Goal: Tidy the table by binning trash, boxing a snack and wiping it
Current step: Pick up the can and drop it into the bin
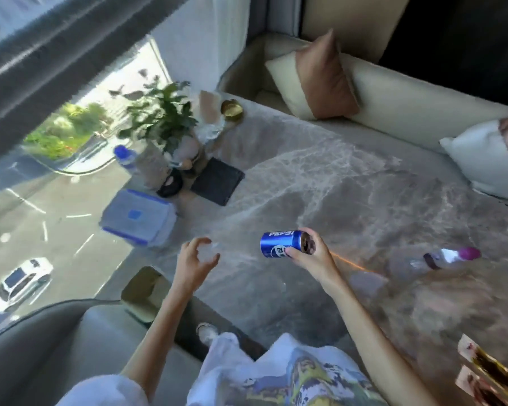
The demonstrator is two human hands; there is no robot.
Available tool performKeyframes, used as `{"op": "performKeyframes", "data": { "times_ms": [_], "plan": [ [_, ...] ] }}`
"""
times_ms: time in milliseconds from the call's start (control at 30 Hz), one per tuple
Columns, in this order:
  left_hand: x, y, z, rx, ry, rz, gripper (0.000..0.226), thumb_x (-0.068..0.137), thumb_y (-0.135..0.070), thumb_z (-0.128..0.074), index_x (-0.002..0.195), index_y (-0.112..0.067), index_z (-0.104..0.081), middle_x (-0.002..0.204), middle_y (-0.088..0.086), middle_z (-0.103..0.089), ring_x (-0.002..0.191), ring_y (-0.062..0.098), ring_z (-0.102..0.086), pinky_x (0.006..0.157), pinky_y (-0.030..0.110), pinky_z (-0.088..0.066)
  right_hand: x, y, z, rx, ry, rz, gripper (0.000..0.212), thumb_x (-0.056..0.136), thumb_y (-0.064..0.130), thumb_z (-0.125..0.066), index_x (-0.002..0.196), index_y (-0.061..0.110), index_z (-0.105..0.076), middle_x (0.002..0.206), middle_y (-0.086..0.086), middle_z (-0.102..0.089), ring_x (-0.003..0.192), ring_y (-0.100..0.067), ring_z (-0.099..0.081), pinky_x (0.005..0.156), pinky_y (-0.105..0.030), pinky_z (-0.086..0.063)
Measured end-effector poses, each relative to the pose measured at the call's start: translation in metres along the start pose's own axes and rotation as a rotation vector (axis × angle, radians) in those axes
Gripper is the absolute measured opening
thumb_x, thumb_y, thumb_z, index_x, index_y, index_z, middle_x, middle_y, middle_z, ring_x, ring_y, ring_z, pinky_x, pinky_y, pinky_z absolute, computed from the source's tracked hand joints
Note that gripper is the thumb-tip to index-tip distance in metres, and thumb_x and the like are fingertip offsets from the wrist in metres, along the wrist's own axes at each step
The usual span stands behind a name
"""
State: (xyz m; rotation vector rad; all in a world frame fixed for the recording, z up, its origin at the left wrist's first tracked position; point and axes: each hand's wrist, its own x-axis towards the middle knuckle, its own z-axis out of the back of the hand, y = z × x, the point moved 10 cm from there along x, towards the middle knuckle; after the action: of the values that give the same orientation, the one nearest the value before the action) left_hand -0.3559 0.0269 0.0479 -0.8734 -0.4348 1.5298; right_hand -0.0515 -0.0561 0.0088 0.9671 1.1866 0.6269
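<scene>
Two hands work above the marble counter (349,183): the right hand (308,256) grips a blue can (280,244) on its side, held clear of the surface, likely bound for the bin. Left hand (195,260) curls loosely round something pale, too blurred to name. A lidded box (138,218) waits at the counter's far edge, a bottle (449,257) lying nearby.

One blue soda can (280,244) sits in the right hand (311,256). Two plastic bottles show: one with a pink cap (449,257) lying out beyond that hand's right side, one with a blue cap (126,157) far ahead of the left hand (195,260). One lidded plastic box (138,217) stands just ahead of the left hand. Two snack packets (489,373) lie behind the right hand. One potted plant (162,112) and three cushions (314,80) lie farther off.
</scene>
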Motion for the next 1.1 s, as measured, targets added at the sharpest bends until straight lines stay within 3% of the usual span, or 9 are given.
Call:
{"op": "performKeyframes", "data": {
  "times_ms": [100,267,400,533,767,1000,1100],
  "plan": [
    [-0.02,0.058,0.069,-0.021,-0.062,0.08,0.037,0.076,-0.016,-0.079,0.11,-0.013,-0.065,0.113,0.003,-0.063,0.106,0.03,-0.059,0.093,0.044,-0.05,-0.014,0.016,-0.083,-0.012,0.07,0.011,0.058,0.077,0.009,-0.08,0.127,0.023,-0.054,0.12,-0.004,-0.064,0.11,-0.021,-0.064,0.098,-0.049,-0.053],
    [-0.067,0.177,0.198,-0.164,-0.29,0.29,0.038,0.075,-0.009,-0.078,0.111,-0.009,-0.065,0.113,0.016,-0.067,0.106,0.033,-0.064,0.095,0.048,-0.051,-0.036,0.033,-0.255,0.002,0.272,0.041,0.051,0.078,0.001,-0.077,0.118,0.024,-0.056,0.104,0.007,-0.068,0.093,-0.008,-0.066,0.08,-0.027,-0.06],
    [-0.133,0.254,0.285,-0.241,-0.493,0.429,0.039,0.077,-0.016,-0.078,0.113,-0.008,-0.065,0.112,0.017,-0.064,0.098,0.028,-0.063,0.088,0.042,-0.055,-0.075,0.027,-0.4,-0.043,0.552,-0.024,0.054,0.082,-0.006,-0.071,0.127,0.013,-0.048,0.115,-0.006,-0.062,0.1,-0.018,-0.065,0.082,-0.032,-0.059],
    [-0.204,0.319,0.335,-0.319,-0.645,0.569,0.038,0.079,-0.028,-0.075,0.114,-0.023,-0.062,0.119,0.006,-0.056,0.101,0.015,-0.055,0.084,0.027,-0.045,-0.121,0.029,-0.507,-0.223,0.796,0.026,0.057,0.081,0.008,-0.077,0.128,0.024,-0.049,0.119,-0.006,-0.061,0.105,-0.021,-0.068,0.078,-0.03,-0.062],
    [-0.261,0.374,0.345,-0.451,-0.783,0.731,0.04,0.078,-0.021,-0.078,0.115,-0.016,-0.063,0.122,0.014,-0.059,0.106,0.025,-0.058,0.093,0.034,-0.048,-0.143,0.037,-0.575,-0.329,0.932,0.07,0.063,0.082,0.016,-0.076,0.135,0.026,-0.042,0.129,-0.008,-0.054,0.113,-0.024,-0.063,0.083,-0.029,-0.061],
    [-0.252,0.392,0.327,-0.539,-0.738,0.759,0.033,0.079,-0.023,-0.077,0.108,-0.023,-0.061,0.122,0.015,-0.057,0.108,0.027,-0.059,0.092,0.039,-0.05,-0.111,0.028,-0.579,-0.32,0.849,-0.019,0.07,0.082,0.014,-0.075,0.141,0.019,-0.038,0.134,-0.013,-0.052,0.113,-0.023,-0.063,0.083,-0.03,-0.06],
    [-0.224,0.4,0.324,-0.623,-0.709,0.756,0.036,0.081,-0.028,-0.077,0.111,-0.022,-0.06,0.123,0.016,-0.057,0.112,0.029,-0.058,0.088,0.042,-0.055,-0.093,0.019,-0.579,-0.312,0.806,-0.091,0.068,0.083,0.017,-0.075,0.14,0.019,-0.039,0.134,-0.012,-0.053,0.114,-0.023,-0.063,0.09,-0.037,-0.059]
  ]
}}
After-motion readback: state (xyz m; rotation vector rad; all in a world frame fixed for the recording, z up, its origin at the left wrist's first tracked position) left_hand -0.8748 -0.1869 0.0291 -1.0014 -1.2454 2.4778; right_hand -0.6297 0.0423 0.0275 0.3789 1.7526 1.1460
